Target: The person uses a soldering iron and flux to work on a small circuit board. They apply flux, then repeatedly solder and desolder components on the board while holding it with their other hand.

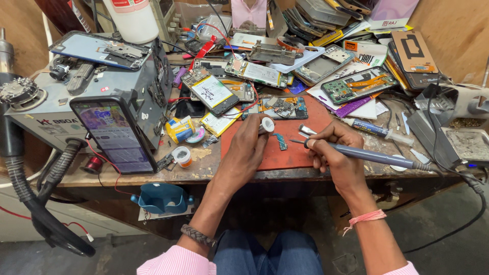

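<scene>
My left hand (248, 147) rests on the red work mat (290, 155) and pinches a small white spool of solder wire (267, 125). My right hand (333, 150) grips a grey soldering iron (374, 157) like a pen, with its tip pointing left over the mat. A small blue circuit board piece (279, 141) lies on the mat between the two hands, just left of the iron's tip. Behind it lies a larger phone circuit board (281, 107).
A grey hot-air station (91, 86) stands at the left with a lit phone (114, 135) leaning on it. Opened phones (359, 84), boards and a syringe tube (379, 131) crowd the back. An iron stand (458, 122) sits at the right. The iron's cable (466, 178) runs off the edge.
</scene>
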